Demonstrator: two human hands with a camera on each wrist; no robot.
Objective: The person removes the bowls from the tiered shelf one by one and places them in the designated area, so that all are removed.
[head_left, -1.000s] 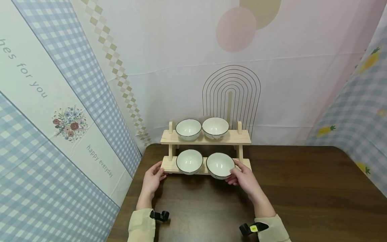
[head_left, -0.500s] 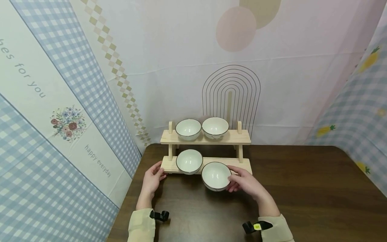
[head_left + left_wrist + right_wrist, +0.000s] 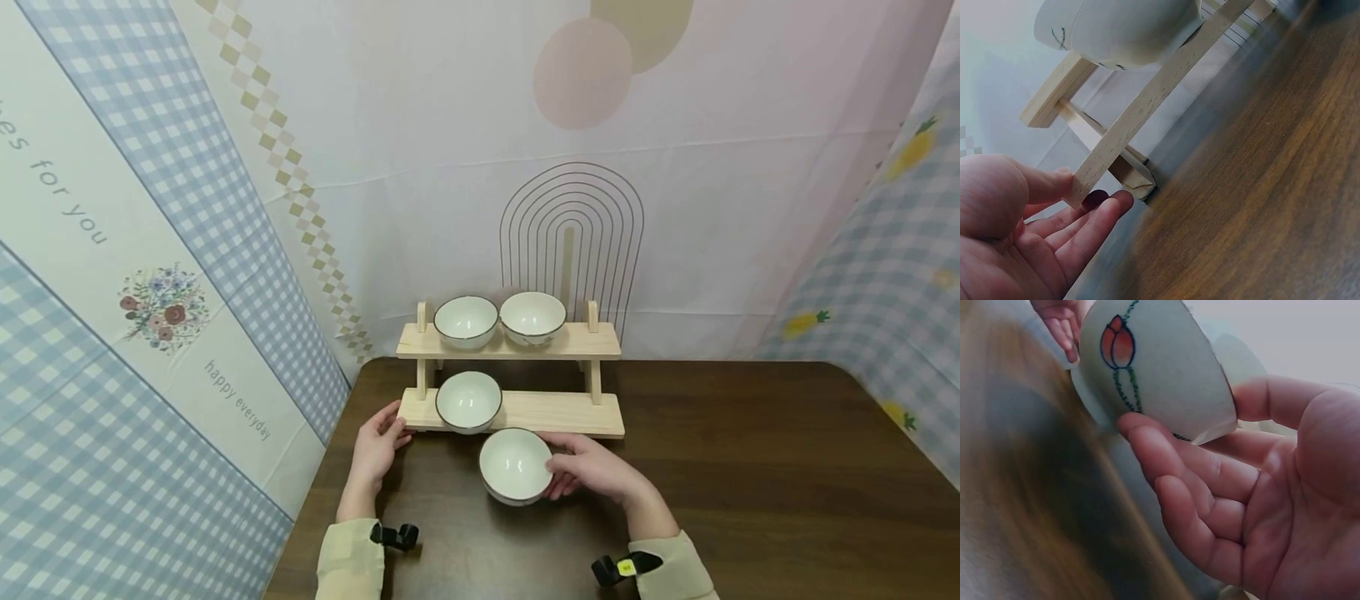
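My right hand (image 3: 596,468) grips a white bowl (image 3: 516,465) by its right side, thumb at the rim and fingers beneath. The bowl is in front of the wooden two-tier rack (image 3: 558,412); a red flower bud on its outside shows in the right wrist view (image 3: 1117,347). My left hand (image 3: 377,442) pinches the left end of the rack's lower shelf (image 3: 1116,140), thumb above and fingers below. Another bowl (image 3: 468,402) sits on that lower shelf's left half. Two more bowls, a left one (image 3: 467,322) and a right one (image 3: 533,317), stand side by side on the upper shelf.
The rack stands on a dark brown wooden table (image 3: 750,467), near its back edge. A printed cloth (image 3: 420,167) hangs right behind it. Checked cloths hang at the left (image 3: 247,242) and right (image 3: 847,292).
My right hand has taken its bowl off the right half of the lower shelf and moved it toward me and to the left. My left hand has stayed at the shelf's end.
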